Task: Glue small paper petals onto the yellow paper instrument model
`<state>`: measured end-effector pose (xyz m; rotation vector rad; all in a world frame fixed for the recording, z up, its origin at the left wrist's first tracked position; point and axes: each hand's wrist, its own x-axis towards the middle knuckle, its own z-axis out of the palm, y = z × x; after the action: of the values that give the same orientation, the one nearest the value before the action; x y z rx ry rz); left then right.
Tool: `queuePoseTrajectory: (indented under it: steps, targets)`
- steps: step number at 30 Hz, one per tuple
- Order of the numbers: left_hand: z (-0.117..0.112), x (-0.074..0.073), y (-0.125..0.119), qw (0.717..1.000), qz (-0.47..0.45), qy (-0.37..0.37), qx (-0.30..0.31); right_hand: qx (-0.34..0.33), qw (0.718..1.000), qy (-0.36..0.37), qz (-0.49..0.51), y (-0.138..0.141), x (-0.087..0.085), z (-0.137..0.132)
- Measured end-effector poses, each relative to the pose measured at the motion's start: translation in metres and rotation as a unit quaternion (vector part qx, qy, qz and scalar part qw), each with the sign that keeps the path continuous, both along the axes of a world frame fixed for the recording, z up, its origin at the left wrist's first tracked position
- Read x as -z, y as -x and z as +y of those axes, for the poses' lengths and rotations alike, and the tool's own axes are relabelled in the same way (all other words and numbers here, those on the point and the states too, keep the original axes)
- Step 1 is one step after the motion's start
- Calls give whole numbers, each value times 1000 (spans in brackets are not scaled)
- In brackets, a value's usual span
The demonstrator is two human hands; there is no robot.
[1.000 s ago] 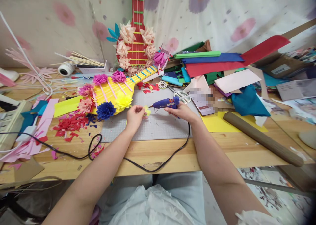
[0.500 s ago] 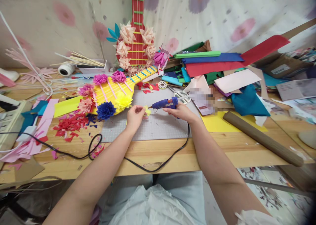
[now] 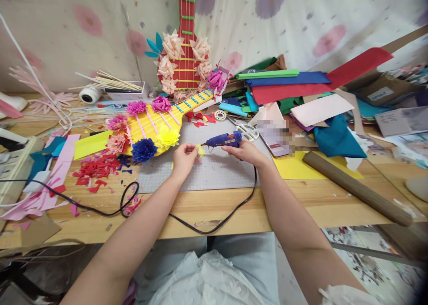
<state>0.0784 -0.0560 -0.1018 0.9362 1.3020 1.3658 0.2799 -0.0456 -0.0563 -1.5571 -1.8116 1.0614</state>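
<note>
A wooden table [image 3: 294, 200] is spread with paper and craft scraps. Along its near edge a black cord [image 3: 230, 216] is looped. Just beyond, on a gridded grey mat [image 3: 222, 173], the work is held up between two hands. A small yellow paper piece [image 3: 201, 151] is pinched in the fingertips of the left hand [image 3: 185, 158]; a blue glue gun [image 3: 219, 140] is gripped by the right hand [image 3: 245, 152]. The nozzle is pointed at the paper — whether it is touched cannot be told. A small label is borne on the gun's side, its print too fine to be read.

To the right a phone [image 3: 277, 150] is seen, its screen partly pixelated, beside white-handled scissors [image 3: 249, 132]. Farther left, a yellow paper guitar [image 3: 147, 125] is trimmed with paper flowers. On a brown package [image 3: 374, 88] at far right a white label is shown — dark lettering, not legible. Behind, a red guitar [image 3: 186, 71] is stood upright before a flower-printed curtain [image 3: 301, 33].
</note>
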Motion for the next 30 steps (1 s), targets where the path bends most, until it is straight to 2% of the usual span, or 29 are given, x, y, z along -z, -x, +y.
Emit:
queuePoseTrajectory:
  steps: [14, 18, 20, 24, 26, 30]
  targets:
    - [-2, -1, -1, 1000, 27, 0, 10, 4, 1000, 5, 26, 1, -3, -1]
    - [-3, 0, -2, 999, 41, -4, 34, 14, 999, 3, 48, -1, 0, 1]
    - [-3, 2, -3, 998, 46, -10, 51, 34, 997, -13, 72, 0, 4, 5]
    - [-3, 5, -3, 996, 55, -22, 61, 159, 984, -50, 57, 6, 19, 22]
    - [-4, 6, -3, 995, 70, -33, 67, 201, 976, -84, 28, 9, 28, 31]
    - [-6, 9, -3, 989, 106, -72, 74, 182, 975, -119, -47, 12, 39, 40]
